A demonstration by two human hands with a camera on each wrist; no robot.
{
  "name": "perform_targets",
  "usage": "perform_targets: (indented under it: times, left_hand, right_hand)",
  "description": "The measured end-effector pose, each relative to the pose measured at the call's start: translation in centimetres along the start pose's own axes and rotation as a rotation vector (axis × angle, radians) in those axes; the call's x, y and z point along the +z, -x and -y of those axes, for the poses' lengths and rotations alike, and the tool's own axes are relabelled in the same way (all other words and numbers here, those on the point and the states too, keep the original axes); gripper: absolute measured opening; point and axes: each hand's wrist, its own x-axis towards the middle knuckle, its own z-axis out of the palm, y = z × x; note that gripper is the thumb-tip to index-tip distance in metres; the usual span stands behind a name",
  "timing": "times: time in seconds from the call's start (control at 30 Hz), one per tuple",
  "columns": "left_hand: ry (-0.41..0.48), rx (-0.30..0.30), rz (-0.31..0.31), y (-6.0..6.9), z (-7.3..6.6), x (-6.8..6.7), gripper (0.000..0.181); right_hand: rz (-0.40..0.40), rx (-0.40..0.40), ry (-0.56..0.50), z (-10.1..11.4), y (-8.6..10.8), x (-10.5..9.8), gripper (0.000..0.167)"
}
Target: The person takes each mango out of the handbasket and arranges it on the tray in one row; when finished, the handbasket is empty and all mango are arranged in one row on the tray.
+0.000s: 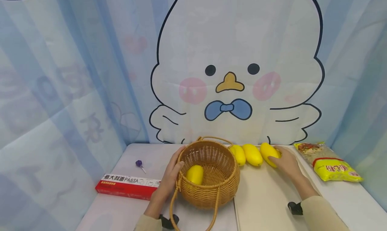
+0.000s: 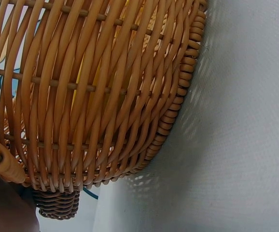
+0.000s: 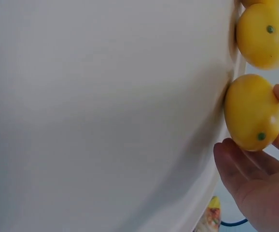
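A: Where does your left hand (image 1: 170,174) sit?
B: At the left of the wicker basket (image 1: 208,195); your thumb hooks over the rim and your other fingers lie along the outer wall, so you grip it.
A: And your right hand (image 1: 285,163)?
B: Well to the right of the basket. Your thumb and fingers are partly bent, pinching the end yellow fruit (image 3: 253,112) from both sides. You cannot tell whether its weight is off the cream board (image 1: 260,197), which lies just right of the basket.
A: Do you have more of that fruit?
B: You have two: the near neighbour (image 1: 253,154) and the part-hidden fruit (image 1: 238,155), side by side just right of the basket's far side. Another, the basket fruit (image 1: 195,175), lies inside, toward the left wall.
A: What else is around you?
B: Left of the basket, a red pasta box (image 1: 127,187) and, farther back, a purple lollipop (image 1: 138,163). Far to its right, a yellow bag (image 1: 335,168). Behind it, a cartoon curtain (image 1: 235,39).
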Motion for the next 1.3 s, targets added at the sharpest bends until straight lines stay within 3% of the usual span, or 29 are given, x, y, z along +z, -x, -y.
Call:
perform_targets:
  times: [0.23,0.53,0.93,1.3]
  left_hand:
    - [0.004,-0.011,-0.004,0.0,-0.1,0.1,0.051]
    - [0.006,-0.014,-0.006,0.1,-0.2,0.1,0.051]
    - [0.000,-0.029,-0.004,0.1,-0.1,0.1,0.052]
    - [0.006,-0.028,-0.007,0.0,0.0,0.1,0.052]
  right_hand:
    - [0.065,0.052,0.016,0.1,0.4,-0.2,0.079]
    - [0.036,0.061,0.043,0.1,0.4,-0.6,0.082]
    - [-0.042,-0.063,0.045,0.5,0.8,-1.7,0.075]
    - [-0.050,-0.148,0.091,3.1,1.3,-2.4,0.068]
